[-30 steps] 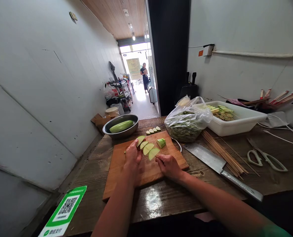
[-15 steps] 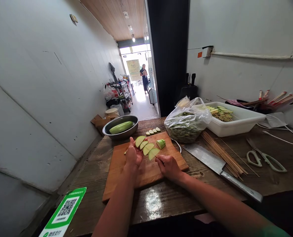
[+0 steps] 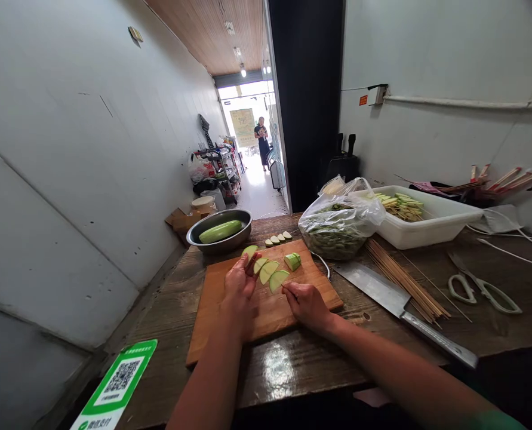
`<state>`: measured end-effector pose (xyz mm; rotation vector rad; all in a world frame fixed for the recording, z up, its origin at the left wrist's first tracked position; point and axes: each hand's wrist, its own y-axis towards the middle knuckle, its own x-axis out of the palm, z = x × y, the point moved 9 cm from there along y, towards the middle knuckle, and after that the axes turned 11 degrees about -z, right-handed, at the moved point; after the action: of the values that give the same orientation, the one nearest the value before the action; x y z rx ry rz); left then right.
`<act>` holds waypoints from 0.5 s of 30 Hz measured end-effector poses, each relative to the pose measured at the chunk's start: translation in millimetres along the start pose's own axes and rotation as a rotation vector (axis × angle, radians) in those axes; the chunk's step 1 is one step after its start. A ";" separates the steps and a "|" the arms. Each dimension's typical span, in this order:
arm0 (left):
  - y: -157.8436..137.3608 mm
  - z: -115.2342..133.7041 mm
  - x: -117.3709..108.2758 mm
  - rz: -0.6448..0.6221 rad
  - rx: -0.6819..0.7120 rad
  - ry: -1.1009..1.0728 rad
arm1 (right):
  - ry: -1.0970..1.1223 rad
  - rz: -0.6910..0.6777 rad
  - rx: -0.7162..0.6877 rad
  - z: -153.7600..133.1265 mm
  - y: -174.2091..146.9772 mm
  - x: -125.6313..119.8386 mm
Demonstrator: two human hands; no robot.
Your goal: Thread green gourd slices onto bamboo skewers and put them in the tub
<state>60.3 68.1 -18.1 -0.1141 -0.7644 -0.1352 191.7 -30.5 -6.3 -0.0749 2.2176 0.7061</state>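
Observation:
My right hand [image 3: 308,303] pinches the end of a thin skewer, most of it hidden behind the pale green zucchini slices [image 3: 278,280] threaded in a row. At the row's far end my left hand [image 3: 241,279] is closed on a half-round zucchini slice [image 3: 249,252], fingers behind it. Both hands are above the wooden cutting board [image 3: 212,310]. A cut zucchini chunk [image 3: 292,261], partly sliced, rests on the board beyond my right hand. Past the board's far edge lies a row of skewered slices [image 3: 278,239].
A metal bowl [image 3: 194,237] with a whole zucchini stands back left. To the right are a cleaver [image 3: 373,286], bamboo skewers [image 3: 404,280], scissors [image 3: 485,286], a plastic bag of greens [image 3: 337,227] and a white tub [image 3: 440,224]. A person [image 3: 262,143] stands in the far doorway.
My left hand has shifted slightly left and its fingers have curled around the far slice. That slice has tilted and moved a little away from the others. My right hand has hardly moved.

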 end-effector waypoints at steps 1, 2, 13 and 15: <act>-0.5 3.3 -1.6 0.009 0.008 0.016 | 0.006 -0.005 0.000 0.2 -0.2 0.4; -1.2 5.5 -2.4 0.013 0.006 0.032 | 0.013 -0.009 0.001 0.2 -0.3 0.7; 0.5 10.5 -8.1 0.022 0.029 0.031 | 0.008 -0.026 0.012 0.5 -0.6 1.5; 1.1 11.0 -7.6 0.019 0.049 0.028 | 0.004 -0.022 0.014 0.9 -0.9 1.4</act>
<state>47.5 71.5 -15.5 -0.0728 -0.7377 -0.1002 191.6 -30.5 -8.2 -0.0941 2.2223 0.6789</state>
